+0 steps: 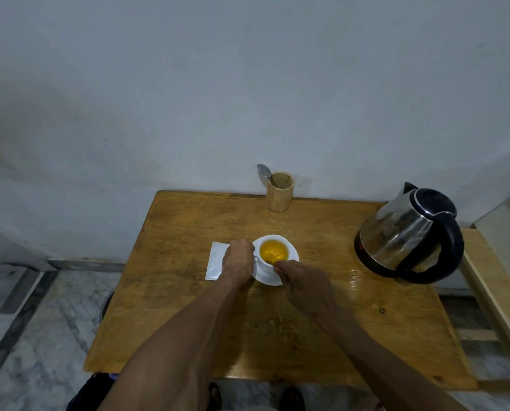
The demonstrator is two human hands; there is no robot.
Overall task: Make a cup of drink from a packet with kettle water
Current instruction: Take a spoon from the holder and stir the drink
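A white ceramic cup [273, 254] full of orange-yellow drink stood on a round white saucer [289, 269] near the middle of the worn wooden bench [188, 307]. The person's left hand [238, 266] was curled against the cup's left side, where the handle was; its fingers [243, 247] were closed there, though I could not tell how firmly they gripped. The right hand [305, 287] reached in from the near side, its fingers [279, 266] pinched together at the cup's near rim; a thin glint under them might have been a spoon handle, but I could not make out what they held. A flat white paper packet [216, 259] lay on the bench just left of the saucer, partly under the left hand. A stainless-steel electric kettle [408, 232] with a black lid and handle sat well apart at the bench's right edge. At the far edge, against the grey wall, stood a bamboo holder [280, 195] with a metal spoon [264, 172] leaning in it.
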